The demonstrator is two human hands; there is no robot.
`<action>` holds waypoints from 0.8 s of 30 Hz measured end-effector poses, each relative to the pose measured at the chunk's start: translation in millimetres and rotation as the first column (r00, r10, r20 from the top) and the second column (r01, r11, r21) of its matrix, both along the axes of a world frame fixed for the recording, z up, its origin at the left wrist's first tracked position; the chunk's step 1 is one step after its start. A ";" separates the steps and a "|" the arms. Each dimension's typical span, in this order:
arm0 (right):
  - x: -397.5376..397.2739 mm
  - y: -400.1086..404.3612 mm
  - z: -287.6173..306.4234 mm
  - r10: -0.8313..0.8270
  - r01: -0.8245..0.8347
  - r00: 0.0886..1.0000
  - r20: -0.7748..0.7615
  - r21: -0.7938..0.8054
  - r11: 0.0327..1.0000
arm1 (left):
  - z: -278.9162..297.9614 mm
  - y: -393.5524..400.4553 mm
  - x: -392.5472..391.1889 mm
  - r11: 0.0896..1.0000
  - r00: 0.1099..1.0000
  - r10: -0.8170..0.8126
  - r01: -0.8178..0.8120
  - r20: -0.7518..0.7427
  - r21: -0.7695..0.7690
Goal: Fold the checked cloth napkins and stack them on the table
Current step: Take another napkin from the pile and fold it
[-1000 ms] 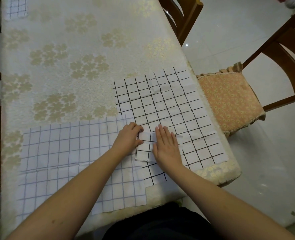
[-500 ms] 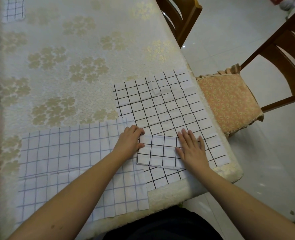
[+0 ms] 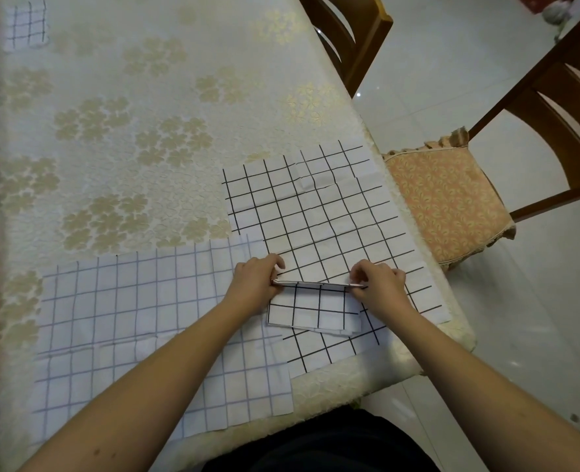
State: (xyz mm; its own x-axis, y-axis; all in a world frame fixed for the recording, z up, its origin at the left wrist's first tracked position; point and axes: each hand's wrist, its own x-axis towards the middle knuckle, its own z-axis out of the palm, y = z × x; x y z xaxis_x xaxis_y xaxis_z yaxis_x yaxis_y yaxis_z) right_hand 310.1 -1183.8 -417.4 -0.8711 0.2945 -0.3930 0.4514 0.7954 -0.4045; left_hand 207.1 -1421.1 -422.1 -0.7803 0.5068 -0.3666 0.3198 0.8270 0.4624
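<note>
A small folded checked napkin [image 3: 27, 24] is lying at the far left corner of the table [image 3: 145, 107], which is wearing a cream tablecloth with gold flower clusters. Nearer the person, a blue-checked napkin [image 3: 128, 318] is lying spread flat along the table's near edge, its right border overlapping a black-checked napkin [image 3: 322, 212] that is lying open toward the table's right edge. The left hand [image 3: 252, 284], fingers curled, is pinching the left end of the far edge of a folded black-checked napkin [image 3: 312, 310]. This folded piece is resting on top of the open black-checked napkin, near the table's front edge, and its far edge is standing lifted off the cloth below while its near part is lying flat. The right hand [image 3: 378, 289], fingers likewise curled, is pinching the right end of that same lifted edge. Both forearms are reaching in from the bottom of the view. To the right of the table, a wooden chair [image 3: 554, 124] carrying an orange patterned seat cushion [image 3: 448, 202] is standing on the pale tiled floor [image 3: 452, 63]; a second chair back [image 3: 349, 32] is showing at the table's far right side.
</note>
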 end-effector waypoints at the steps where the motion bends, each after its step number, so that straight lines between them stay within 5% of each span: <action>1: 1.4 -0.1 1.8 -0.009 0.009 1.000 0.004 -0.036 0.999 | -0.2 -1.8 0.6 1.000 1.000 0.015 -0.015 0.011 0.020; 6: 9.6 2.9 18.8 -0.104 0.097 0.995 -0.002 -0.328 0.940 | 14.9 -16.4 10.8 0.928 0.957 0.199 -0.253 0.212 0.272; 12: 21.4 -10.9 29.3 -0.465 0.396 0.877 0.120 -0.728 0.559 | 37.8 -19.6 25.2 0.650 0.690 0.312 -0.657 0.654 0.383; 15: 30.7 -19.9 30.0 -0.483 0.415 0.862 0.153 -0.759 0.501 | 42.5 -13.7 33.0 0.569 0.591 0.287 -0.738 0.754 0.362; 20: 50.7 -15.0 26.0 -0.615 0.473 0.777 0.137 -0.771 0.426 | 44.0 -2.0 45.3 0.578 0.539 0.268 -0.753 0.799 0.314; 24: 75.0 2.8 34.4 -0.697 0.507 0.706 0.125 -0.776 0.375 | 54.8 16.5 59.8 0.656 0.583 0.269 -0.694 0.767 0.298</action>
